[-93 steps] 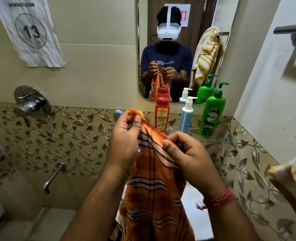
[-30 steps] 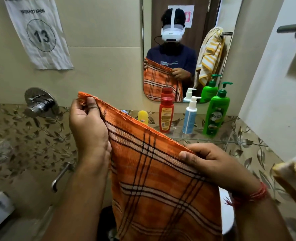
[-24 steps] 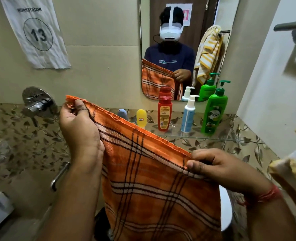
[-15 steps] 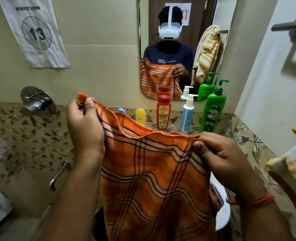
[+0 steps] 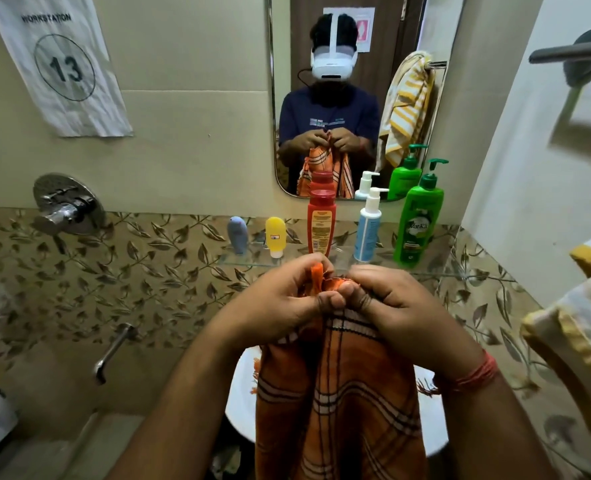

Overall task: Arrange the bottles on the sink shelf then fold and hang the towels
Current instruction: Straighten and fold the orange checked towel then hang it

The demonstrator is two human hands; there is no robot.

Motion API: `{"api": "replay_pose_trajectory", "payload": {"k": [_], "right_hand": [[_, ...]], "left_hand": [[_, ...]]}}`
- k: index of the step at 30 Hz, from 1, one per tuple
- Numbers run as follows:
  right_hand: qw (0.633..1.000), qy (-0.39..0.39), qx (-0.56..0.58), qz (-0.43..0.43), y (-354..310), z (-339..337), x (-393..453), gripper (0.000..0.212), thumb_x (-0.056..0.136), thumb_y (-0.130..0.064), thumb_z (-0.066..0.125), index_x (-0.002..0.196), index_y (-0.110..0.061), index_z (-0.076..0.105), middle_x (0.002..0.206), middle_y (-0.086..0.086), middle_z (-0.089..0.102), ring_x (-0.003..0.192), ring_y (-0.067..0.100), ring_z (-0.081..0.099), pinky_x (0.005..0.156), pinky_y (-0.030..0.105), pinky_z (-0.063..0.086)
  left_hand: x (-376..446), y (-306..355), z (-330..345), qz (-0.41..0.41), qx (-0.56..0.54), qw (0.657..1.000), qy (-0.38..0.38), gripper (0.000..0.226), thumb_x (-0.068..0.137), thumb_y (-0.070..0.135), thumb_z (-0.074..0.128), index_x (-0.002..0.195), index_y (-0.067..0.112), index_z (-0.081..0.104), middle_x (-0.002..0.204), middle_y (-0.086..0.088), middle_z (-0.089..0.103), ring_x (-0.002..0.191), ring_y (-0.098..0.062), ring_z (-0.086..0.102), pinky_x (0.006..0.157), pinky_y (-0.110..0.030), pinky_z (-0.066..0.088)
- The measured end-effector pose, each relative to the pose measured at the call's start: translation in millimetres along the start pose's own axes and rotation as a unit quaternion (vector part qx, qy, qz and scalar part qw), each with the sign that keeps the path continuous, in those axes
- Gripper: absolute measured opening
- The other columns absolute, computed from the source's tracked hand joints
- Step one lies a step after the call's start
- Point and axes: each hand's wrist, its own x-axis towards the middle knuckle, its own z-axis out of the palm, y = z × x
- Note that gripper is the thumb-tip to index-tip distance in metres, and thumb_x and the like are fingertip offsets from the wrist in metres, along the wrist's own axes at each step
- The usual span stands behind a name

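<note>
The orange checked towel [image 5: 342, 403] is pinched at its top edge between the curled fingers of the left hand [image 5: 280, 306] and right hand [image 5: 394, 306], held together just before the glass shelf [image 5: 252, 262].

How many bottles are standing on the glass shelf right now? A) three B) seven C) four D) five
D: five stand in a row on the glass shelf: a grey tube, a yellow tube, a red bottle, a white-and-blue pump bottle and a green pump bottle.
</note>
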Motion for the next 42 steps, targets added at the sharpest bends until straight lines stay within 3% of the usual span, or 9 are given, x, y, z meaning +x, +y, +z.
{"api": "replay_pose_trajectory", "payload": {"k": [5,10,13,15,20,24,29,35,42], "right_hand": [[1.0,-0.027,0.013,-0.006,5.6,-4.5,-3.0,0.036,0.096,-0.05,0.042,0.072,-0.027,0.054,0.069,-0.009,0.05,0.068,0.012,0.051,0.061,0.033,0.044],[0.997,-0.066,0.023,-0.013,6.7,-9.9,-6.3,0.029,0.098,-0.045,0.044,0.07,-0.042,0.049,0.07,-0.014,0.046,0.067,0.008,0.049,0.06,0.021,0.038],[0.997,-0.076,0.011,-0.014,9.1,-12.5,-8.4,0.029,0.099,-0.041,0.046,0.072,-0.04,0.053,0.074,-0.014,0.049,0.071,0.009,0.053,0.062,0.023,0.04],[0.997,-0.077,-0.004,-0.002,11.5,-12.5,-8.3,0.029,0.099,-0.042,0.046,0.076,-0.031,0.06,0.078,-0.01,0.053,0.076,0.012,0.056,0.065,0.033,0.046],[0.998,-0.061,-0.028,0.015,12.3,-13.1,-5.4,0.036,0.095,-0.049,0.042,0.076,-0.026,0.061,0.079,-0.01,0.053,0.076,0.012,0.055,0.066,0.04,0.047],[0.997,-0.069,-0.021,0.003,12.1,-11.4,-3.0,0.042,0.096,-0.047,0.042,0.078,-0.018,0.064,0.079,-0.006,0.054,0.076,0.015,0.056,0.065,0.04,0.046],[0.998,-0.06,-0.016,0.02,15.6,-11.5,-2.6,0.042,0.096,-0.049,0.041,0.079,-0.019,0.065,0.078,-0.007,0.054,0.075,0.015,0.056,0.064,0.042,0.047],[0.998,-0.049,-0.022,0.021,18.5,-11.9,-0.9,0.043,0.096,-0.05,0.041,0.081,-0.019,0.067,0.077,-0.009,0.055,0.075,0.013,0.056,0.063,0.039,0.047],[0.997,-0.069,-0.012,0.036,20.6,-10.9,-1.1,0.045,0.095,-0.054,0.041,0.083,-0.019,0.067,0.078,-0.002,0.057,0.075,0.016,0.056,0.066,0.044,0.047]], "left_hand": [[3.1,-3.0,2.2,0.01,-0.031,0.999,0.015,0.018,0.093,0.041,0.058,0.091,0.023,0.062,0.086,-0.001,0.061,0.085,-0.02,0.062,0.078,-0.036,0.052],[2.6,-8.7,-2.4,0.009,-0.045,0.999,-0.01,0.014,0.092,0.034,0.064,0.091,0.02,0.063,0.086,0.007,0.063,0.085,-0.012,0.064,0.076,-0.029,0.051],[0.1,-9.0,-5.7,0.003,-0.017,0.999,-0.047,0.021,0.088,0.043,0.065,0.094,0.023,0.062,0.095,-0.002,0.066,0.091,-0.02,0.066,0.08,-0.04,0.056],[-1.9,-9.3,-6.0,0.003,0.011,0.999,-0.053,0.027,0.087,0.047,0.065,0.098,0.023,0.061,0.101,-0.01,0.066,0.096,-0.028,0.066,0.086,-0.051,0.057],[-3.8,-8.8,-4.9,-0.001,0.003,1.0,-0.029,0.022,0.091,0.038,0.066,0.104,0.02,0.063,0.104,-0.008,0.067,0.099,-0.025,0.067,0.089,-0.056,0.056],[2.3,-6.0,-2.6,-0.009,0.079,0.996,-0.042,0.02,0.094,0.039,0.064,0.106,0.024,0.069,0.1,0.001,0.069,0.098,-0.016,0.067,0.089,-0.05,0.055],[4.1,-6.2,-4.4,0.009,0.096,0.995,0.027,0.01,0.096,0.028,0.064,0.1,0.022,0.071,0.093,0.007,0.07,0.092,-0.009,0.066,0.086,-0.045,0.056],[6.1,-4.2,-0.8,0.025,0.137,0.99,-0.026,0.013,0.096,0.03,0.065,0.102,0.022,0.073,0.107,0.009,0.069,0.104,-0.009,0.063,0.091,-0.043,0.054],[8.5,-1.0,1.6,0.023,0.096,0.99,0.098,0.014,0.1,0.019,0.057,0.091,0.024,0.066,0.087,0.008,0.066,0.086,-0.007,0.063,0.075,-0.021,0.05]]}}
